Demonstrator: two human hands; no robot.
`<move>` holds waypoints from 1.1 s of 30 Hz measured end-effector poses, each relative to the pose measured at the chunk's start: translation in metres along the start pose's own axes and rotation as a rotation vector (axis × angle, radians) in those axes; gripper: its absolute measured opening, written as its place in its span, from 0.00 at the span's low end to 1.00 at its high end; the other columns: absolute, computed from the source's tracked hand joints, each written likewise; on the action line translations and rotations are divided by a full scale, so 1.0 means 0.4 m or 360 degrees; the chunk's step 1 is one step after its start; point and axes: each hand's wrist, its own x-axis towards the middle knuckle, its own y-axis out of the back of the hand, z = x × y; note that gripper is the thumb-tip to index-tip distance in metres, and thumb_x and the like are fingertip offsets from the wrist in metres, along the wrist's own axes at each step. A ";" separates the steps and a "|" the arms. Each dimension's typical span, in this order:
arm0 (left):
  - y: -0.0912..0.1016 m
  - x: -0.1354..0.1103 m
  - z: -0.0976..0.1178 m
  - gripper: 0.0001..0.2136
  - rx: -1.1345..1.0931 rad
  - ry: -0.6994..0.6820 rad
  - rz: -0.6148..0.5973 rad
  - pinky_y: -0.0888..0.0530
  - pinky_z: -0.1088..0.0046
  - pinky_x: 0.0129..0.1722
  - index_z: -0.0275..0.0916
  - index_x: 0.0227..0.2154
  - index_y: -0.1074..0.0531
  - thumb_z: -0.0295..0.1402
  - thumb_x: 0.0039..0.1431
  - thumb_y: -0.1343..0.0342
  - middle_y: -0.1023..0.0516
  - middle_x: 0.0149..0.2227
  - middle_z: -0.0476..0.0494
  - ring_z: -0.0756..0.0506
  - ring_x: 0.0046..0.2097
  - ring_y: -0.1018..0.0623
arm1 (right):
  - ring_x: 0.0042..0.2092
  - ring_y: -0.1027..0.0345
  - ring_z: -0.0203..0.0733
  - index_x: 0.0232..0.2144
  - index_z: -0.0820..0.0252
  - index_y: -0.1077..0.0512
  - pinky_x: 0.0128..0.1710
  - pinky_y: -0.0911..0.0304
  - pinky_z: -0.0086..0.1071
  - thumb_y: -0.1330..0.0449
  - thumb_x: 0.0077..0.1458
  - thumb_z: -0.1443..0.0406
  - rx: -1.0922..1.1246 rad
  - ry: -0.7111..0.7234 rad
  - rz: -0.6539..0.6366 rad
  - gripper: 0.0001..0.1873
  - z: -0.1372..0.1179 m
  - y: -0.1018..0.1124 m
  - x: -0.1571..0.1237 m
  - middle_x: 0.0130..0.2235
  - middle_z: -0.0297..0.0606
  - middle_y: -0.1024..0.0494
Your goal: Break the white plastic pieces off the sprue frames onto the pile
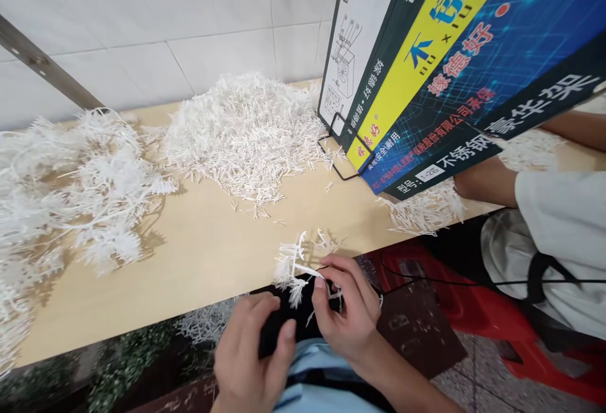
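Note:
My right hand [348, 312] is closed in a pinch on a white plastic sprue branch [297, 264] with small spiky pieces, held over my lap at the table's front edge. My left hand [253, 353] curls closed around a black object [277, 328] just below the branch; what it is I cannot make out. A heap of loose white plastic pieces [246, 132] lies on the wooden table [203, 255] beyond my hands. A tangle of white sprue branches [71, 192] covers the table's left side.
A printed cardboard box [445, 65] stands tilted at the back right on a wire stand. Another person's arm [487, 182] and white-clothed body are at the right, on a red stool [473, 312]. More white pieces [426, 211] lie by that arm. Tiled wall behind.

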 end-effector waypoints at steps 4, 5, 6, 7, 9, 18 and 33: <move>-0.038 -0.042 -0.005 0.11 0.0022 0.0097 -0.0271 0.22 0.70 0.36 0.43 0.50 0.28 0.33 0.66 0.39 0.19 0.40 0.42 0.44 0.36 0.19 | 0.38 0.26 0.45 0.39 0.55 0.27 0.35 0.28 0.36 0.41 0.58 0.74 0.0339 -0.0233 -0.0236 0.10 -0.012 0.006 0.010 0.37 0.41 0.23; -0.049 -0.046 -0.013 0.12 0.0050 0.0130 -0.0280 0.21 0.69 0.37 0.43 0.51 0.29 0.34 0.66 0.40 0.19 0.42 0.41 0.43 0.37 0.18 | 0.37 0.26 0.44 0.38 0.55 0.27 0.34 0.29 0.35 0.42 0.59 0.73 0.0421 -0.0308 -0.0304 0.08 -0.016 0.006 0.013 0.37 0.40 0.23; -0.060 -0.049 -0.022 0.14 0.0091 0.0154 -0.0246 0.20 0.68 0.38 0.42 0.53 0.30 0.34 0.67 0.40 0.18 0.44 0.39 0.42 0.39 0.17 | 0.37 0.26 0.44 0.36 0.55 0.28 0.34 0.30 0.35 0.42 0.60 0.72 0.0490 -0.0370 -0.0359 0.07 -0.018 0.007 0.015 0.37 0.40 0.23; -0.070 -0.050 -0.033 0.15 0.0139 0.0167 -0.0179 0.20 0.67 0.39 0.42 0.54 0.31 0.34 0.67 0.40 0.19 0.46 0.38 0.42 0.40 0.17 | 0.38 0.27 0.44 0.35 0.55 0.28 0.35 0.30 0.35 0.42 0.61 0.72 0.0543 -0.0420 -0.0394 0.06 -0.021 0.008 0.016 0.37 0.39 0.24; -0.085 -0.047 -0.051 0.17 0.0251 0.0107 0.0003 0.20 0.65 0.41 0.41 0.55 0.32 0.32 0.65 0.38 0.19 0.46 0.36 0.40 0.43 0.16 | 0.42 0.27 0.45 0.34 0.56 0.29 0.40 0.30 0.38 0.42 0.61 0.71 0.0597 -0.0470 -0.0420 0.06 -0.023 0.012 0.016 0.39 0.40 0.24; -0.078 0.033 -0.044 0.11 0.0445 -0.0447 0.0046 0.25 0.70 0.41 0.38 0.48 0.29 0.20 0.65 0.42 0.20 0.37 0.41 0.45 0.37 0.21 | 0.50 0.30 0.51 0.34 0.57 0.31 0.51 0.34 0.46 0.43 0.54 0.72 0.0324 -0.0158 -0.0361 0.06 -0.034 0.040 0.023 0.46 0.44 0.27; -0.047 0.054 -0.017 0.10 -0.1221 0.0924 -0.0738 0.31 0.76 0.30 0.38 0.33 0.26 0.38 0.67 0.42 0.29 0.29 0.50 0.50 0.30 0.32 | 0.40 0.26 0.44 0.35 0.60 0.23 0.43 0.32 0.34 0.37 0.58 0.64 0.0779 -0.1015 -0.0890 0.05 -0.007 0.052 0.085 0.36 0.37 0.19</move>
